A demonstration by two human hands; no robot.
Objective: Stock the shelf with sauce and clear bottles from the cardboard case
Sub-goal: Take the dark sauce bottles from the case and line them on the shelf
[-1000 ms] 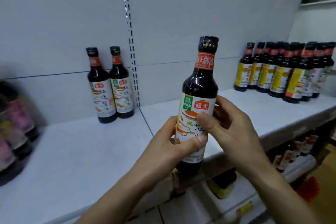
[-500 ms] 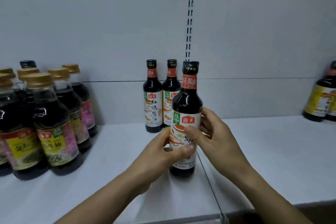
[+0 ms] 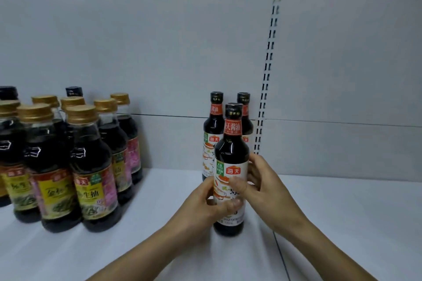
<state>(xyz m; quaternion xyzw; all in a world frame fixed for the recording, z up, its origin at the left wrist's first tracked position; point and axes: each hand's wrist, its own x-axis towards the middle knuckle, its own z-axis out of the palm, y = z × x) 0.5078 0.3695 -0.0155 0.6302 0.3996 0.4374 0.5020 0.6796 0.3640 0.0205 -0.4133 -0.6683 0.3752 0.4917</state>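
Note:
A dark sauce bottle with a black cap and a white and orange label stands upright on the white shelf. My left hand grips its lower label from the left, thumb across the front. My right hand holds it from the right, thumb on the label. Directly behind it stand two matching sauce bottles, side by side against the back panel, the right one mostly hidden. The cardboard case is out of view.
A cluster of several larger gold-capped dark sauce bottles fills the shelf's left side. A slotted upright runs down the back panel. A seam splits the shelf boards just right of the held bottle.
The view has swung further right to left, so the bottle cluster is now closer. The held bottle has come down in front of the two matching bottles and its base now meets the shelf.

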